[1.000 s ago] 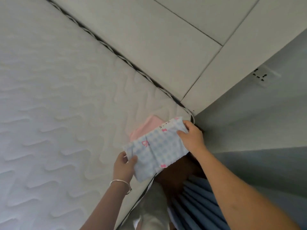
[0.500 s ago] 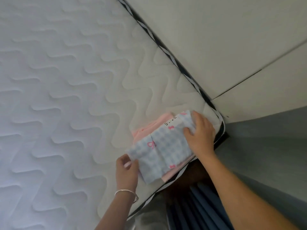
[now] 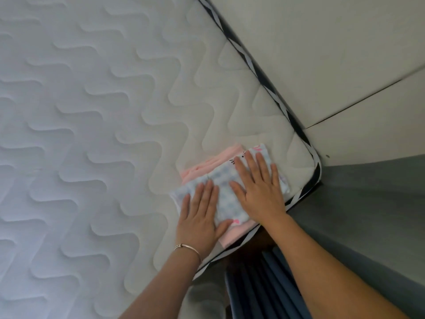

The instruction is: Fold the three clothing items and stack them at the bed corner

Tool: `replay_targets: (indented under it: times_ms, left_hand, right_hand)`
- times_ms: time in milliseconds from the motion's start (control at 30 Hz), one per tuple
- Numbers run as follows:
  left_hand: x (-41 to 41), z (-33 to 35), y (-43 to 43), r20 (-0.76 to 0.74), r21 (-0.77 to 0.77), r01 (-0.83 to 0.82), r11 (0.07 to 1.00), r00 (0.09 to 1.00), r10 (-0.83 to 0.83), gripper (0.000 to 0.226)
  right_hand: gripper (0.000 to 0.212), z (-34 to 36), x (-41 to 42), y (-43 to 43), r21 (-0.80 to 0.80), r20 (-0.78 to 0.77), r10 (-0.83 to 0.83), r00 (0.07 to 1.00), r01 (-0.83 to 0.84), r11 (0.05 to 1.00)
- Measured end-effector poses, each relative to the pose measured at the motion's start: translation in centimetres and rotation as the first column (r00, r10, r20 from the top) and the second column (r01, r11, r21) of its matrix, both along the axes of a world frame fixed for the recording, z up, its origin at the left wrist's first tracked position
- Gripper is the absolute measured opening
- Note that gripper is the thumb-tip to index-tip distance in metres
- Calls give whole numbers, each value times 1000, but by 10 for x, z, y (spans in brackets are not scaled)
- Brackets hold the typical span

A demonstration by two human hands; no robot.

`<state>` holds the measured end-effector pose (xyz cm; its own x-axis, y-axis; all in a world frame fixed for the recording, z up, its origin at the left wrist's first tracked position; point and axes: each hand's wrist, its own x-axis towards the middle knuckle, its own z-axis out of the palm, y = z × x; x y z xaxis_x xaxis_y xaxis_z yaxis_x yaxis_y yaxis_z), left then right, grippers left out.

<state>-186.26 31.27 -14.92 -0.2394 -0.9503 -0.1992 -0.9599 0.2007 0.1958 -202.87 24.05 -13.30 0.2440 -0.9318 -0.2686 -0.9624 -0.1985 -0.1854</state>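
Lower right of the frame, left hand [image 3: 199,217] and right hand [image 3: 259,187], fingers spread flat, press the soft, light clothes stack [image 3: 224,187]; best lifted from underneath.

Two hands lie flat on a small pile of folded clothes near the lower right corner of the bed [image 3: 92,134]. The left hand [image 3: 199,217] presses the near end of the checked cloth [image 3: 226,192]. The right hand [image 3: 259,189] presses the far end, fingers [image 3: 250,162] spread wide. Pink cloth [image 3: 202,168] peeks out from under the checked one. A bracelet [image 3: 188,248] sits on the left wrist. The pale floor [image 3: 322,54] fills the upper right of the frame.
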Motion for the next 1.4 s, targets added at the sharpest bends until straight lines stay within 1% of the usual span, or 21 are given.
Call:
replay_targets:
  times_ms: [100,167,233,300,367,433,500,533,633,700,800,900,1000,1067,1167,1233,1300,1400]
  left_hand:
    - [0,-3,0,-2,8,4,1000,1000,-4,76]
    - [2,2,-4,20,40,5,999,1000,-6,75]
    - [0,24,-8,29,101,-22,995,999,19,74]
    - [6,45,-13,83,147,-1,989,997,-11,77]
    - [20,71,-15,105,140,-29,990,994,15,77]
    - [39,94,-9,92,106,-97,990,992,87,72]
    - [61,120,-3,107,127,-179,976,980,166,69]
    - [73,135,0,108,119,-217,969,973,204,68]
    - [109,186,14,64,1,-349,937,935,348,68]
    - [138,219,31,63,-67,-418,906,904,422,67]
    - [185,265,71,27,-133,-568,812,817,576,68]
    - [229,304,126,-26,-207,-712,671,690,724,68]
    - [268,334,189,-66,-279,-805,524,561,825,67]
    - [294,347,235,-88,-326,-846,422,471,878,67]
    - [330,361,308,-110,-364,-890,276,335,936,68]
    - [356,369,358,-107,-394,-895,209,270,957,66]
    - [383,378,409,-91,-413,-897,155,210,973,65]
    - [419,388,481,-78,-448,-893,52,97,992,65]
  right_hand:
    - [61,-1,2,-1,41,16,-18,1000,18,999]
    - [65,5,3,-3,79,3,-2,1000,2,997]
    - [69,20,4,-5,177,-29,8,1000,-3,984]
    - [72,40,4,-9,202,-54,28,998,-16,979]
    - [77,65,4,-10,175,-49,47,998,-38,984]
    - [80,92,8,-9,155,-38,73,997,-66,986]
    - [82,119,15,-10,111,-25,109,994,-105,988]
    - [81,134,22,-11,75,-16,138,990,-137,988]
    - [67,181,50,-13,-47,-43,265,963,-267,962]
    - [59,213,78,-13,-115,-43,327,944,-330,937]
    - [57,256,131,-6,-216,-12,454,891,-445,869]
    - [57,289,194,13,-292,14,578,816,-550,783]
    - [55,314,262,48,-367,68,689,722,-624,690]
    - [52,328,310,80,-418,90,753,652,-661,623]
    - [54,345,381,139,-455,112,835,539,-719,525]
    - [53,350,426,183,-464,127,871,475,-747,476]
    - [53,354,468,230,-474,170,894,415,-761,443]
    - [53,361,529,295,-479,236,920,313,-786,390]
